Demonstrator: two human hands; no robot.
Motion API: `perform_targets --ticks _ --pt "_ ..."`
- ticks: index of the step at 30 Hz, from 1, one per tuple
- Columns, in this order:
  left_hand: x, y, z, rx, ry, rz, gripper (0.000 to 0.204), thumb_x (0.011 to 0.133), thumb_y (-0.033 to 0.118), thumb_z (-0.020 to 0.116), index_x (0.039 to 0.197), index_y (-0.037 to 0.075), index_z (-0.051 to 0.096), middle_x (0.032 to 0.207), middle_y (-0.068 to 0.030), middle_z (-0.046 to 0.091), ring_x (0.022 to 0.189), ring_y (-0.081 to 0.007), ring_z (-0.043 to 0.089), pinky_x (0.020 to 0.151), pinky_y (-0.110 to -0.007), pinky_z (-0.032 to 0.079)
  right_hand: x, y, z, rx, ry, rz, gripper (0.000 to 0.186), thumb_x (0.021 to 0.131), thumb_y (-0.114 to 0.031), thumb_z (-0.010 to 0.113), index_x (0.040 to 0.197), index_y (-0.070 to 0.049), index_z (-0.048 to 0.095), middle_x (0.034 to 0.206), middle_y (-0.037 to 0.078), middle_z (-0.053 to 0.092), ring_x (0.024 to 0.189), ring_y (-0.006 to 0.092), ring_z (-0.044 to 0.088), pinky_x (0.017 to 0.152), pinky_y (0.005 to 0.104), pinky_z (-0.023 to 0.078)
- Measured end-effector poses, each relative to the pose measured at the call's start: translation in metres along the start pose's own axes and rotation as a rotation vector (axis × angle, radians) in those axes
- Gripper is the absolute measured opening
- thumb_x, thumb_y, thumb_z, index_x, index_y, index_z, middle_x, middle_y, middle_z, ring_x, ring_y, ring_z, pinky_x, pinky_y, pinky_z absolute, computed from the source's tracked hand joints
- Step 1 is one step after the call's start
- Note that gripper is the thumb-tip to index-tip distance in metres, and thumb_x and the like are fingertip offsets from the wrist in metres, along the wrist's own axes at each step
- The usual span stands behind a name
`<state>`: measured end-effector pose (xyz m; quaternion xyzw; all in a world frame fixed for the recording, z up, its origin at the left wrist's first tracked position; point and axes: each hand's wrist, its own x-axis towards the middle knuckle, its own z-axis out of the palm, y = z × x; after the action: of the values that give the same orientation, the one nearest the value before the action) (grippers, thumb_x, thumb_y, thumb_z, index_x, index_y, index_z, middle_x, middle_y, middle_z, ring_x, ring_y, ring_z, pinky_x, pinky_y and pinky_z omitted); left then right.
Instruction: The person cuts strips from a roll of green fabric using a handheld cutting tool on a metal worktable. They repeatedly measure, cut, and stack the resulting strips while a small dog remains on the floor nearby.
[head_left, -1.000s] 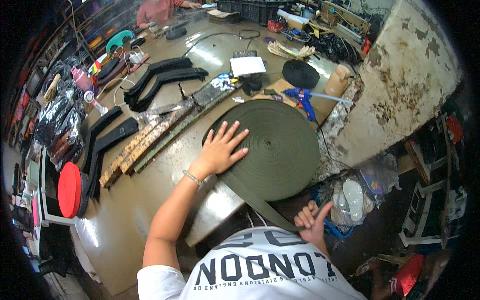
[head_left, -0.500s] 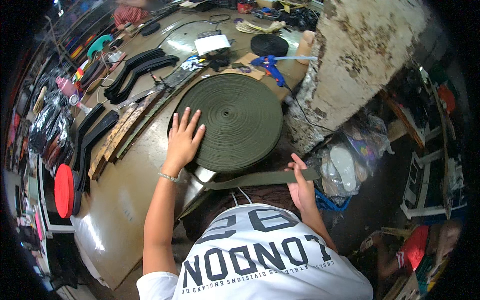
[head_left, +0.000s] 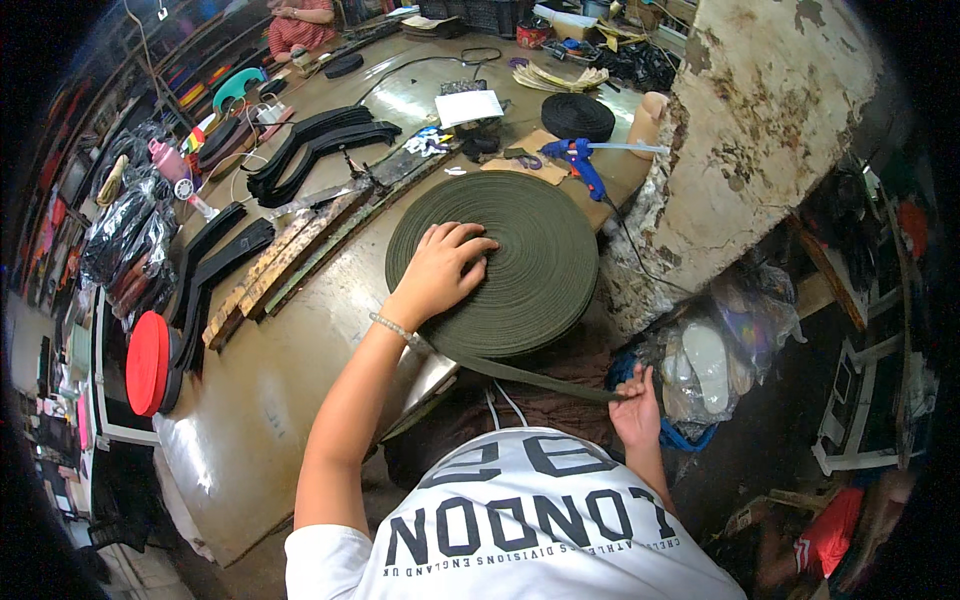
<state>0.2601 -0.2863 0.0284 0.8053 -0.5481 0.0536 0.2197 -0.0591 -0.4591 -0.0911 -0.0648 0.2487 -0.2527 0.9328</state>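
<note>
A large flat roll of dark olive webbing lies on the worktable's near edge. My left hand rests on top of it, left of its centre, with the fingers apart and bent a little. From the roll's near left side a loose length of webbing runs to the right, close in front of me. My right hand pinches its end, low and to the right of the roll. The left wrist partly hides where the strip leaves the coil.
Beyond the roll lie a blue glue gun and a black webbing roll. A long wooden bar and black strap bundles lie to the left. A stained slab rises at right. Another person is at the far edge.
My left hand has slid from the roll's left edge toward its centre. My right fingers have closed on the strip, which now slopes down to the right. The whole view has shifted slightly.
</note>
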Motion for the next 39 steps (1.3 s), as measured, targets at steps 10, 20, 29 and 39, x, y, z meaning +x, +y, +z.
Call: perform_targets --ticks 10,20,29,39 --pt "0.015 0.000 0.011 0.328 0.086 0.038 0.033 0.082 0.017 0.060 0.115 0.023 0.057 0.133 -0.0076 0.047 0.124 -0.0323 0.042 0.105 -0.054 0.030 0.007 -0.136 -0.207 -0.162 0.520 -0.532 0.039 0.092 -0.047 0.051 0.078 -0.011 0.050 0.052 -0.003 0.036 0.045 0.0133 0.036 0.047 0.0298 0.039" --pt "0.031 -0.013 0.024 0.154 0.031 -0.039 0.034 0.084 0.014 0.055 0.117 0.024 0.055 0.138 -0.0069 0.042 0.132 -0.0359 0.033 0.106 -0.063 0.022 -0.047 -0.135 -0.144 -0.786 0.918 -0.383 0.047 0.084 -0.049 0.063 0.110 -0.010 0.059 0.090 0.004 0.061 0.057 0.0041 0.044 0.052 0.0208 0.038" --pt "0.027 -0.010 0.016 0.175 0.045 -0.058 0.034 0.082 0.022 0.056 0.116 0.027 0.058 0.142 -0.0092 0.038 0.132 -0.0378 0.032 0.105 -0.063 0.023 0.039 0.089 0.101 -1.779 -0.758 0.007 0.032 0.084 -0.019 0.068 0.107 0.001 0.063 0.100 0.013 0.068 0.086 0.0188 0.064 0.079 0.0311 0.050" --pt "0.036 -0.003 0.022 0.122 0.041 -0.039 0.035 0.081 0.024 0.058 0.116 0.030 0.058 0.143 -0.0073 0.036 0.135 -0.0376 0.026 0.107 -0.064 0.017 0.000 -0.045 -0.119 -1.997 0.195 -0.431 0.031 0.090 -0.025 0.062 0.100 0.004 0.064 0.082 0.015 0.066 0.072 0.0201 0.061 0.067 0.0333 0.049"
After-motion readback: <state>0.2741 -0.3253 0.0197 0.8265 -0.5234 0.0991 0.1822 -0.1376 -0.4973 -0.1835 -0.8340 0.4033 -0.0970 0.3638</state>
